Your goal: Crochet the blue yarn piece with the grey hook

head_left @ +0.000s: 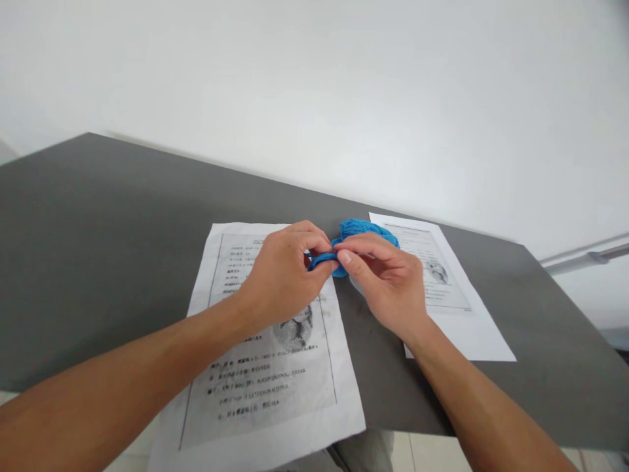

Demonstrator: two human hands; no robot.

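A bundle of bright blue yarn (pixel 362 230) is held just above a dark grey table (pixel 98 216), between two printed sheets. My left hand (pixel 282 275) is closed, pinching a strand of the yarn between thumb and fingers. My right hand (pixel 388 278) is also closed, with thumb and forefinger pinched on the yarn right beside the left fingertips. The rest of the bundle shows behind my right knuckles; part of it is hidden by my fingers.
A printed sheet (pixel 265 387) with text and a picture lies under my left forearm and overhangs the table's near edge. A second printed sheet (pixel 457 314) lies to the right. A white wall rises behind the table; a rail (pixel 590 257) shows at far right.
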